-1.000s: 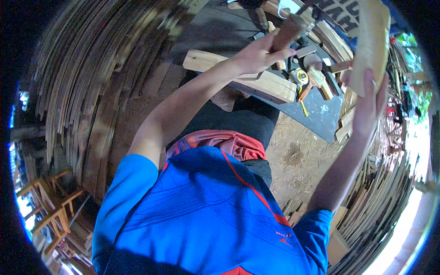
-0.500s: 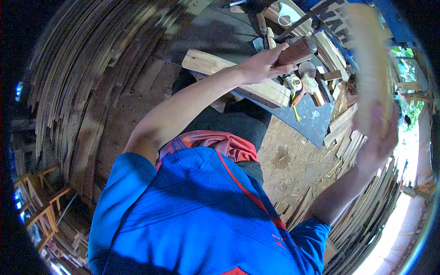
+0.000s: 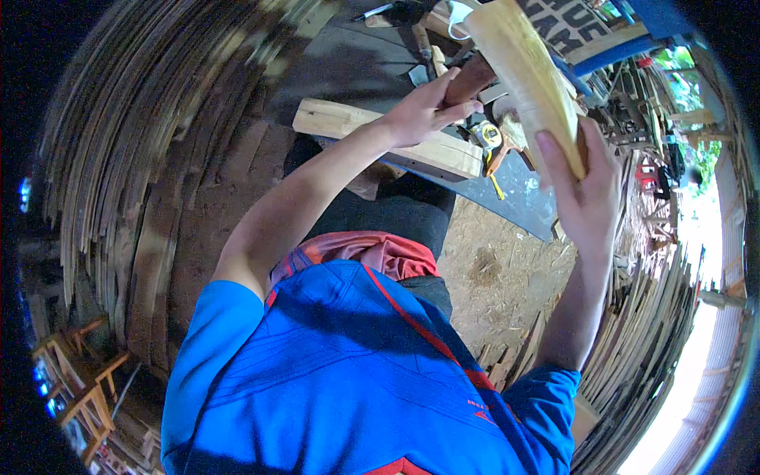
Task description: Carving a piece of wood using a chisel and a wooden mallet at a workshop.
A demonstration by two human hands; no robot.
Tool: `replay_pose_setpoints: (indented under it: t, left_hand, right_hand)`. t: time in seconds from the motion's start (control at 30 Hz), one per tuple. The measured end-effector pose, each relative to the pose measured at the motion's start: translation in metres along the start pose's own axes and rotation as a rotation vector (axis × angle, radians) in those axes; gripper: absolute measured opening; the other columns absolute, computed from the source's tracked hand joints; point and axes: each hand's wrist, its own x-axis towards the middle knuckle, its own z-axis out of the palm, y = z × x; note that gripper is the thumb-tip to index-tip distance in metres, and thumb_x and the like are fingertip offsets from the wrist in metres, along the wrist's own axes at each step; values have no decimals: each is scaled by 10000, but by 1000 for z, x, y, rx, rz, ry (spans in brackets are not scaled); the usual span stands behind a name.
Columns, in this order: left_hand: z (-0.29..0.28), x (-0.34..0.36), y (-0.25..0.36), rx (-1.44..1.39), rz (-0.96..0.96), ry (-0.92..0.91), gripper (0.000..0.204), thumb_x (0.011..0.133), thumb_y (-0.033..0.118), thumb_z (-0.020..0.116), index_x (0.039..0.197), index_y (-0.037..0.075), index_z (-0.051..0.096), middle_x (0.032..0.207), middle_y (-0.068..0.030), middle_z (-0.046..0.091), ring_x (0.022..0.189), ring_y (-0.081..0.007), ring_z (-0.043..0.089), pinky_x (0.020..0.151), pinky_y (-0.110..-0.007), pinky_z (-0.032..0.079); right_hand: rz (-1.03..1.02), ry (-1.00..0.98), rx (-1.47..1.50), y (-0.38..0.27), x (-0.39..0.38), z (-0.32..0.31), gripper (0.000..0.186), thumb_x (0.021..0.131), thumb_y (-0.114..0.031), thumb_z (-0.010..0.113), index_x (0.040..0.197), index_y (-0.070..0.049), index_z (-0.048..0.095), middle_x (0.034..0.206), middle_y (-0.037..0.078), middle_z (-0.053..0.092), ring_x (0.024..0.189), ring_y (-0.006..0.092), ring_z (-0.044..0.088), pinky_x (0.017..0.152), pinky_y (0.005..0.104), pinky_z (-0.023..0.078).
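Quickly, w/ the pale beam [image 3: 336, 117] as ref: it lies on the dark desk [image 3: 518, 192] in front of the wearer. L hand [image 3: 419, 112] is over the beam, right of its middle; I see fingers closed round a dark brown wooden piece [image 3: 470, 81], approx. cylindrical, its outer end sticking out of the fist, away from the beam. Lower part hidden, so I can't tell if it touches the beam.

R hand [image 3: 584, 180] is raised past the beam's right end, fingers wrapped round the near end of a thick pale wood bar [image 3: 522, 59]. Bar tilts up-left, over the area behind the beam, and from my cam overlaps the tip of the dark piece; can't tell if those two touch.

Just beside the beam's right end I've got a yellow tape measure [image 3: 488, 134], w/ an orange-brown item [image 3: 497, 161] and a yellow strip [image 3: 497, 188] next to it. Behind the beam: misc. hand tools, partly hidden, plus a white curved item [image 3: 459, 14] near the bar's far end.

Nearer the wearer than the beam: dirt floor [image 3: 467, 305], blue shirt [image 3: 356, 372]. Long boards [image 3: 119, 158] stacked well left of the beam; another board pile [image 3: 641, 348] well right.
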Motion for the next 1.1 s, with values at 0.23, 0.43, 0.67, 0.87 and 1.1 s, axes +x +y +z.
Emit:
replay_pose_setpoints:
  t: [0.23,0.43,0.67,0.87,1.1]
  left_hand:
    - [-14,5,-2,63,-143,91,325,955,311,645,1100,34,556,815,-51,592,767,-144,553,733,-335,472]
    - [-9,29,-12,-264,-246,163,261,979,243,622,812,46,579,601,10,555,571,-44,515,538,-230,427]
    - [-28,39,-38,-447,-150,419,289,957,180,642,719,64,529,580,8,531,483,-77,496,465,-248,400]
    - [-17,33,-30,-413,-109,362,282,966,177,632,731,67,521,570,22,507,481,-60,475,445,-239,376]
    - [-5,-1,-3,-167,-157,279,217,981,109,601,801,51,494,602,15,474,513,-74,444,482,-262,368]
  right_hand:
    - [100,324,991,84,56,129,409,979,-328,622,1205,5,548,932,99,648,772,139,638,585,249,520]
    - [281,210,990,157,62,285,429,1012,-377,529,1149,30,532,850,136,641,595,204,641,531,344,586]
    - [361,156,1196,127,59,268,432,1025,-384,496,1039,44,552,825,143,654,598,194,647,534,327,581]
    - [357,175,1105,127,53,264,447,1017,-401,503,1032,43,556,813,144,647,598,188,648,527,316,573]
    - [331,214,1011,135,54,275,422,1006,-376,532,1001,41,596,738,132,647,555,180,646,491,306,524]
